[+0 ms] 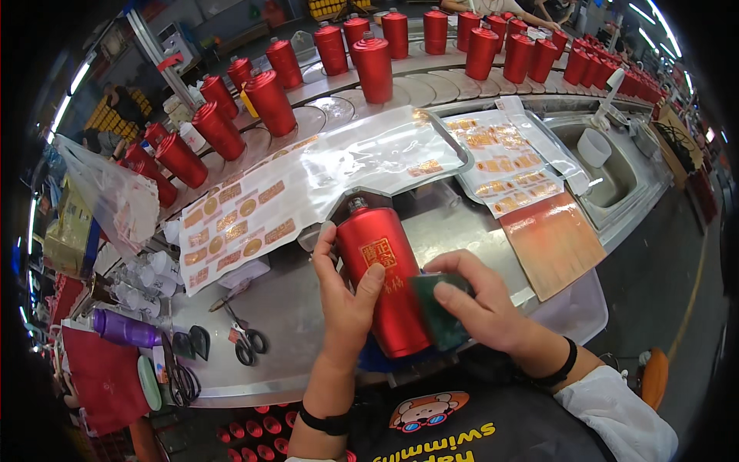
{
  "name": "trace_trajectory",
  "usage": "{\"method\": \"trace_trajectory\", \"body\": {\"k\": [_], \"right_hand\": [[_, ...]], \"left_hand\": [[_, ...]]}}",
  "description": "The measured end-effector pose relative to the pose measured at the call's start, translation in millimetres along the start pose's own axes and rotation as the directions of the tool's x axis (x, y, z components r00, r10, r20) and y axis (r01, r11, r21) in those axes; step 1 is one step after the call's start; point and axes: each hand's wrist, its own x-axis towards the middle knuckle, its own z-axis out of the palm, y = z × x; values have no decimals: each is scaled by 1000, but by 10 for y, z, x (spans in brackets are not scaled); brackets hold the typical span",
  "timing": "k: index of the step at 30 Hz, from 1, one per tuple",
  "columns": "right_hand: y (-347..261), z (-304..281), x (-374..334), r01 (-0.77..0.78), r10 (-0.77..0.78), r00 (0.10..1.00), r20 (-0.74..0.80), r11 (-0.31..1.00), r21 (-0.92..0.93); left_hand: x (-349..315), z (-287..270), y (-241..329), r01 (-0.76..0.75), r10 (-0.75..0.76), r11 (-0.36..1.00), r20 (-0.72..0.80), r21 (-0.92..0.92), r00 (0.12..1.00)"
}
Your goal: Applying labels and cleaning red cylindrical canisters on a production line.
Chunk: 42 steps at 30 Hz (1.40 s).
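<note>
A red metallic bottle point(400, 323) with a gold emblem on its front leans slightly in front of me, its neck pointing away. My left hand point(342, 308) is wrapped round its left side, the thumb lying across the front beside the gold marks. In my right hand point(493, 312) is a dark green flat piece point(440, 325), pinched between thumb and fingers. Its edge meets the bottle's right side, and it is a little blurred. Just beyond the bottle, a clear-backed sheet point(366, 158) and a sheet of gold decals point(246, 219) cover part of the metal worktop point(296, 350).
Red bottles point(373, 69) stand along a curved conveyor point(323, 114) behind the sheets. Scissors point(248, 343), a purple bottle point(127, 327) and small clear cups point(158, 269) lie left. Right are another decal sheet point(500, 158), a wooden board point(548, 245) and a sink point(616, 165). Another person's hand point(548, 25) shows far back.
</note>
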Motion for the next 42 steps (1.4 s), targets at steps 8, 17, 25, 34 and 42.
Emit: {"method": "trace_trajectory", "body": {"k": [8,17,25,34,42], "right_hand": [[90,104,-40,-86,86,996,-4,996,-37],[108,140,-54,-107,107,994,-14,994,-16],[134,135,-10,-75,74,997,-21,997,-33],[138,141,-17,-66,66,998,-17,998,-4],[128,134,-55,-79,79,997,-5,997,-25]], "left_hand": [[15,-18,-2,3,-3,1000,21,-20,1000],[-18,-42,21,2,-3,1000,29,24,1000],[35,-43,18,-14,13,998,24,58,1000],[21,-31,-24,-8,8,1000,24,0,1000],[-1,16,-4,-22,22,995,3,96,1000]]}}
